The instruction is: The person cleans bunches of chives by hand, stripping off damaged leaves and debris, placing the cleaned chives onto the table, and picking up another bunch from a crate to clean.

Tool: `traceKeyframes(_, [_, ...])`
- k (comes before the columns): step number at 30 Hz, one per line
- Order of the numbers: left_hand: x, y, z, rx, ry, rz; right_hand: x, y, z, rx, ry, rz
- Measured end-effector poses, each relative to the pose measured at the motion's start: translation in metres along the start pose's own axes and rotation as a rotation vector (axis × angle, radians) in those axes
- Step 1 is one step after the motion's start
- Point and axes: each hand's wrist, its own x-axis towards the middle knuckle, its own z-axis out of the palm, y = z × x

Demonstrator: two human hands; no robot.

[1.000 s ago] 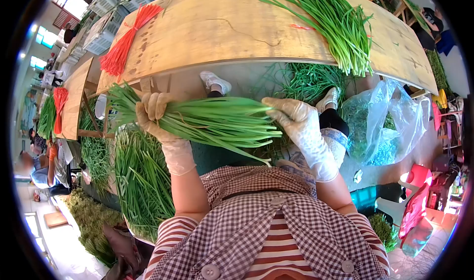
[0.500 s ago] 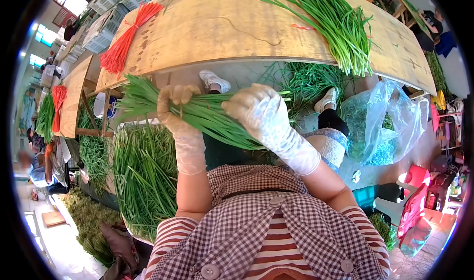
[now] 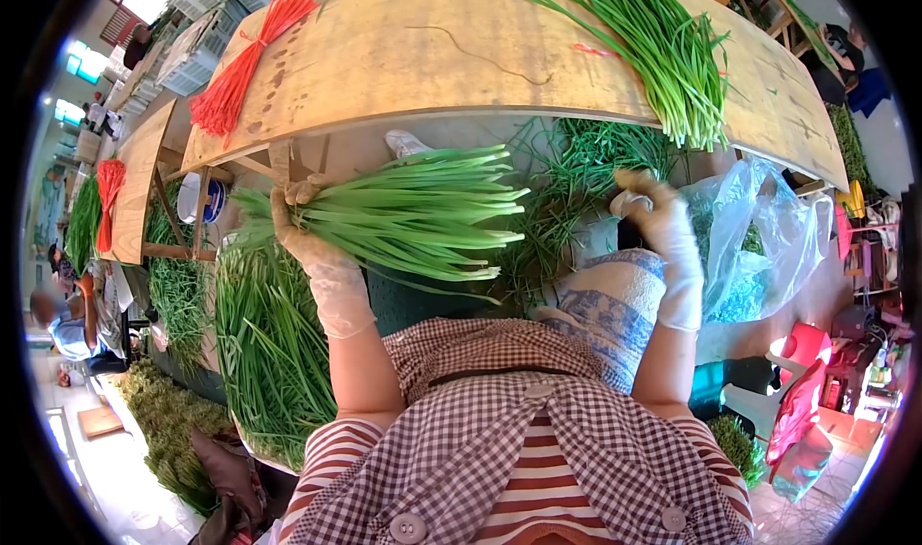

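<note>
My left hand (image 3: 305,209), in a whitish glove, is wrapped round a bunch of garlic chives (image 3: 413,214). The pale cut ends fan out to the right, and the leafy tips stick out on the left. My right hand (image 3: 663,218), also gloved, is apart from the bunch, above my right knee and close to a heap of loose green leaves (image 3: 610,151) on the floor. Motion smears its fingers, so I cannot see whether anything is in them. Below my left forearm lies a crate piled with more garlic chives (image 3: 274,343).
The wooden table (image 3: 384,65) ahead bears a bundle of red ties (image 3: 252,65) and a pile of garlic chives (image 3: 663,60). A clear plastic bag (image 3: 759,238) of greens stands at right. Another person (image 3: 77,314) sits at far left.
My right hand has left the bunch and moved right, towards the loose leaves. The bunch, still in my left hand, has shifted slightly left, with its cut ends now spread in view.
</note>
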Motion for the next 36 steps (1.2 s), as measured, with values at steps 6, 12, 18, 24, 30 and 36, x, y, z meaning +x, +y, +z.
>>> traceKeyframes(6, [0.002, 0.003, -0.002, 0.062, 0.091, 0.097, -0.038, -0.056, 0.035, 0.275, -0.249, 0.017])
traceKeyframes(12, [0.004, 0.001, 0.005, 0.159, 0.190, 0.085, -0.041, -0.080, 0.071, 0.641, -0.445, 0.234])
traceKeyframes(18, [0.014, -0.004, -0.007, 0.145, 0.297, 0.133, -0.026, -0.125, 0.077, 0.847, -0.386, 0.334])
traceKeyframes(24, [0.006, 0.002, -0.016, 0.046, -0.041, -0.028, -0.043, -0.113, 0.089, 0.831, -0.388, 0.205])
traceKeyframes(30, [0.004, 0.000, -0.005, -0.160, -0.057, -0.144, -0.035, -0.072, 0.074, 0.828, -0.314, 0.222])
traceKeyframes(36, [0.008, -0.002, -0.012, -0.068, -0.115, -0.079, -0.039, -0.097, 0.074, 0.971, -0.404, 0.374])
